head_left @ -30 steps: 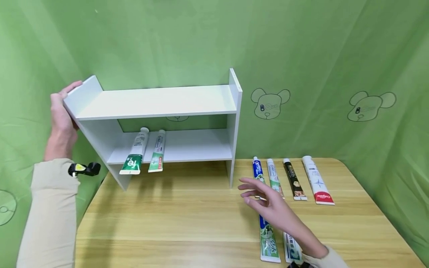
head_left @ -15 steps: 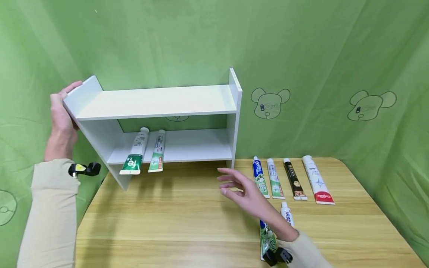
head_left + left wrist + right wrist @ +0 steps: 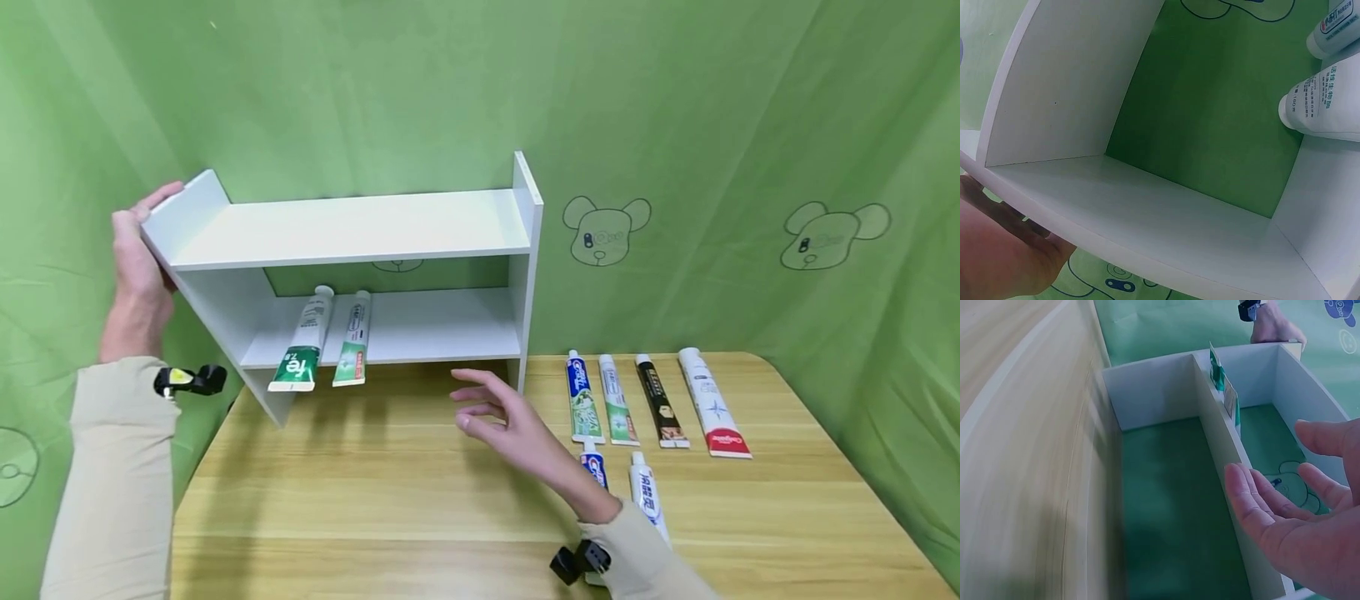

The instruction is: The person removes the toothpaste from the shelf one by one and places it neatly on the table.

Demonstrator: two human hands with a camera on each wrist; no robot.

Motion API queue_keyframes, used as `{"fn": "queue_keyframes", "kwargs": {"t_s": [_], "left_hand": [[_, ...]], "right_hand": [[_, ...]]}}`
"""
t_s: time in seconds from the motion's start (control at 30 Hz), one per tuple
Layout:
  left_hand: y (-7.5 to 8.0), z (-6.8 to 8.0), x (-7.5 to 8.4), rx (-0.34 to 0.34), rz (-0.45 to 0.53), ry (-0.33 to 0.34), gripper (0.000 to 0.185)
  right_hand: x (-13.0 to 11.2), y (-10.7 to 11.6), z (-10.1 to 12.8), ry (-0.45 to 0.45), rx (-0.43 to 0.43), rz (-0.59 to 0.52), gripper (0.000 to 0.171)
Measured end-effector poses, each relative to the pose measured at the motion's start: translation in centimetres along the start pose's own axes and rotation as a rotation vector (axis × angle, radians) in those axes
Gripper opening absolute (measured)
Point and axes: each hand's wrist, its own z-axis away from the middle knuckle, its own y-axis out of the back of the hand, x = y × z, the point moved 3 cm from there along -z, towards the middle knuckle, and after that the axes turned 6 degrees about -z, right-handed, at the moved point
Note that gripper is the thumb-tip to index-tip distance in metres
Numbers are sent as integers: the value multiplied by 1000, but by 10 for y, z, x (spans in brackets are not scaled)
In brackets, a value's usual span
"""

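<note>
In the head view my left hand [image 3: 141, 267] holds the upper left side panel of a white two-tier shelf [image 3: 352, 229]. Its fingers lie on the panel's outer side in the left wrist view. A green-and-white toothpaste tube [image 3: 302, 346] marked "fe" and a slimmer toothpaste tube [image 3: 352, 340] rest on the lower board, their flat ends jutting past its front edge. My right hand [image 3: 517, 433] hovers over the table before the shelf's lower right corner, fingers loosely bent, holding nothing. The right wrist view shows those fingers [image 3: 1250, 497] apart from the shelf.
On the wooden table [image 3: 360, 508], right of the shelf, lie several toothpaste tubes, among them a black tube [image 3: 662, 402] and a red-and-white tube [image 3: 714, 404]. Nearer lies a white tube [image 3: 647, 496]; my right forearm partly covers a blue tube [image 3: 592, 465]. A green curtain [image 3: 675, 125] hangs behind.
My right hand has moved left, away from above the tubes to in front of the shelf, uncovering some of them. The left hand, shelf and its two tubes have stayed put.
</note>
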Motion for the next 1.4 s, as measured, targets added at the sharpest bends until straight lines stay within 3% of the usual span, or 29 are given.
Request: {"fn": "queue_keyframes", "kwargs": {"t_s": [0.7,1.4], "left_hand": [[-8,-5,4,1,-17,12,49],[-2,0,1,9,-1,20,48]], "right_hand": [[2,-42,-52,-33,1,-186,60],[9,-79,-87,-127,49,-378,50]]}}
